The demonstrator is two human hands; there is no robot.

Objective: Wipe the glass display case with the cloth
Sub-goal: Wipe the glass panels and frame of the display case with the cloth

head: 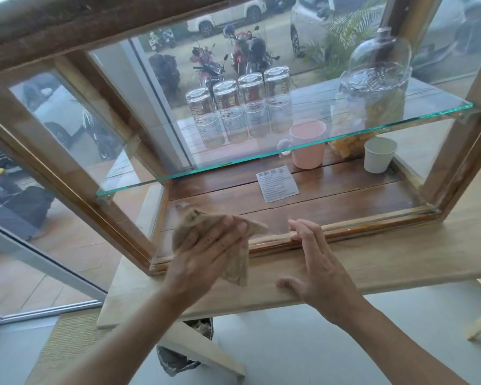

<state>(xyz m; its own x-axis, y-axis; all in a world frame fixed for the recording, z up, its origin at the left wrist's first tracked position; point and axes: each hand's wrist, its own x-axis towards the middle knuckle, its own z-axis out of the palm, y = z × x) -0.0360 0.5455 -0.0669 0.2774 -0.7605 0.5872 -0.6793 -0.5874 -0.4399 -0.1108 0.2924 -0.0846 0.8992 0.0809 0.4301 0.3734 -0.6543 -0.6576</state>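
Note:
A wood-framed glass display case (pixel 453 151) stands on a light wooden table (pixel 400 259). My left hand (pixel 206 251) presses a crumpled brown cloth (pixel 236 266) against the lower left of the case's front, fingers spread flat over it. My right hand (pixel 317 262) rests open on the table, its fingertips touching the bottom front rail (pixel 358 226) of the case and its thumb at the table's near edge. Inside, a glass shelf (pixel 178 176) spans the case.
On the shelf stand several upturned measuring glasses (pixel 239 109) and a glass jar with a domed lid (pixel 375 84). Below sit a pink mug (pixel 307 147), a white paper cup (pixel 378 155) and a printed paper slip (pixel 277 183). A bin (pixel 178 359) stands under the table.

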